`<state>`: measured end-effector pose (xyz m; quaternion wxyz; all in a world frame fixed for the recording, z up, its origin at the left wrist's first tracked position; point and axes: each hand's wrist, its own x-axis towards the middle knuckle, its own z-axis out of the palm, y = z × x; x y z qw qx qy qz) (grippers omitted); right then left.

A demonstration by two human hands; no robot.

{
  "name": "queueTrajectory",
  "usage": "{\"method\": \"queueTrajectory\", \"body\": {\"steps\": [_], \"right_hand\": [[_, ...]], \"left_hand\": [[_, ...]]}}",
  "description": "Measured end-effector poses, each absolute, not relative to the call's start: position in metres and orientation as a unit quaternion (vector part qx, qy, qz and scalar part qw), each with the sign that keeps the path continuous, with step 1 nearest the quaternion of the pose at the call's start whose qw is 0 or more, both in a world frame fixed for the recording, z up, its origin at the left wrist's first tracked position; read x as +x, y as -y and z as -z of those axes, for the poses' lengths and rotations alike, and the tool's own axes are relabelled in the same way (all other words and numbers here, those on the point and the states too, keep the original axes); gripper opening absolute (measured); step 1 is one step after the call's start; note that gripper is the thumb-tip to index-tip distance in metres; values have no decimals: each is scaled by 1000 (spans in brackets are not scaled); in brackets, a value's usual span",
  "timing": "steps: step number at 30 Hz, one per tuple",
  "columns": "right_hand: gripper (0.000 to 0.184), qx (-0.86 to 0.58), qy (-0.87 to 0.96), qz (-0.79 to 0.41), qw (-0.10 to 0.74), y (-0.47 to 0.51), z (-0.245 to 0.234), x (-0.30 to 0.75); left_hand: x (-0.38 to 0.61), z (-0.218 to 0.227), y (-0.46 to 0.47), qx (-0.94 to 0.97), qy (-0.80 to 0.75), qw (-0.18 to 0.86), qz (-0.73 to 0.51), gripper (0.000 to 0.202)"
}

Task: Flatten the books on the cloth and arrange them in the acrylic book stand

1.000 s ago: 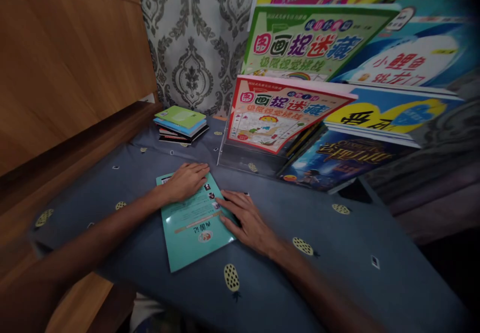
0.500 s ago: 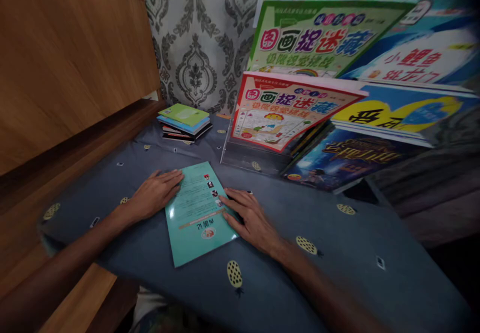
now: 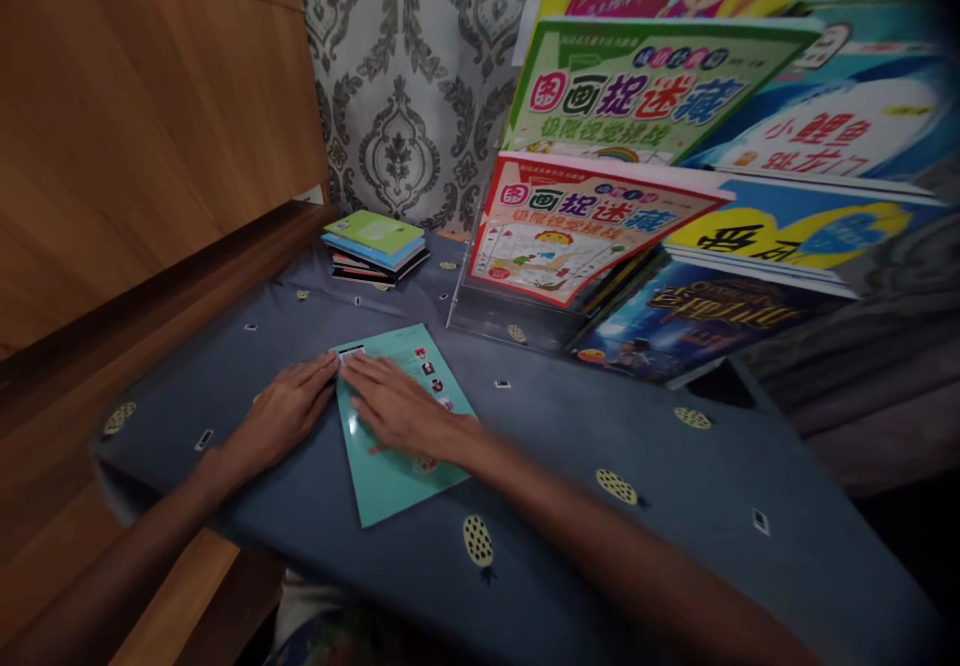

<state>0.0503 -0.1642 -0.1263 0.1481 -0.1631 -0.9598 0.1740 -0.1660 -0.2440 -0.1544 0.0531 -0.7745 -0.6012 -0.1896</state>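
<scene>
The right hand (image 3: 397,411) has crossed the teal book (image 3: 390,486), lower centre, joining the left hand (image 3: 289,411) by its upper-left edge, so both now attend there; both grips look flat and loose, apparently holding nothing.

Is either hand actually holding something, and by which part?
Nothing looks held: the right hand lies over the flat teal book, the left hand at its left edge.
</scene>
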Motion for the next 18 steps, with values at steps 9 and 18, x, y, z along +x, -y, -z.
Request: {"method": "queueTrajectory", "body": {"steps": [9, 18], "right_hand": [[58, -252, 953, -142, 87, 119, 137, 47], [59, -261, 935, -182, 156, 88, 156, 87]], "left_hand": [[-170, 161, 244, -777, 588, 58, 215, 52], [-168, 160, 244, -778, 589, 71, 208, 55]]}}
